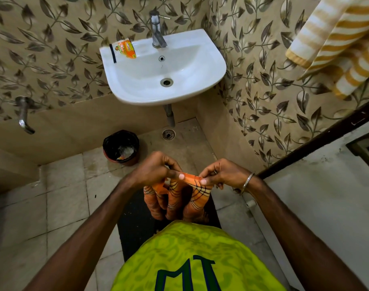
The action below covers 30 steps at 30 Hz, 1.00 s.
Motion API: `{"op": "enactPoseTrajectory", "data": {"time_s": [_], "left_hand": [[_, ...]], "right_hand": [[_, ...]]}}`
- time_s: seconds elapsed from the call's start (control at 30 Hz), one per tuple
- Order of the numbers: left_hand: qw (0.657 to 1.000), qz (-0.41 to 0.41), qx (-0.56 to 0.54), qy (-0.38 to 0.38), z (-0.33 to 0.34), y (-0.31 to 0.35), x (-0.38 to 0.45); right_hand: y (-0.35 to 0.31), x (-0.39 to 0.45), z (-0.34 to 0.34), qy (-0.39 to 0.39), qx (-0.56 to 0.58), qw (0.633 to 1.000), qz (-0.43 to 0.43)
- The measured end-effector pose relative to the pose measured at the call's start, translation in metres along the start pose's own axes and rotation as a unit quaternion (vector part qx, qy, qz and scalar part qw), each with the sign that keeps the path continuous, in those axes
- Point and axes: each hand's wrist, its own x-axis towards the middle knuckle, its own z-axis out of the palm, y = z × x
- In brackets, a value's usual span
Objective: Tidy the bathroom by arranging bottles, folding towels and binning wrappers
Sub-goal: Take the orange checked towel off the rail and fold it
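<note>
Orange towel [179,198] pinched by left hand [156,169], right hand [221,175], possibly folded

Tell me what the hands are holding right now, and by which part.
Both hold an orange checked towel by its top edge: the left hand and right hand each pinch it between thumb and fingers, and the rest hangs down.

Both hands, left [156,169] and right [223,175], pinch with curled fingers, arms extended forward.
</note>
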Motion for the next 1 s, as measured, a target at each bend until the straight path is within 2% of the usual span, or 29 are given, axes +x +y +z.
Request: {"op": "enactPoseTrajectory", "data": {"time_s": [0.17, 0.33, 0.67, 1.0], "left_hand": [[1.000, -0.020, -0.009, -0.003, -0.004, -0.006, -0.001], [0.997, 0.017, -0.036, -0.068, 0.023, 0.007, 0.000], [1.000, -0.001, -0.013, -0.018, 0.011, 0.000, -0.002], [1.000, -0.007, -0.015, 0.021, -0.010, -0.008, -0.010]], "right_hand": [[-0.008, 0.003, 0.001, 0.002, -0.001, 1.000, -0.019], [-0.022, 0.010, 0.007, -0.003, -0.024, 0.999, -0.034], [-0.015, 0.006, 0.002, -0.018, -0.029, 0.999, -0.010], [-0.011, 0.003, -0.007, 0.004, -0.011, 1.000, -0.001]]}}
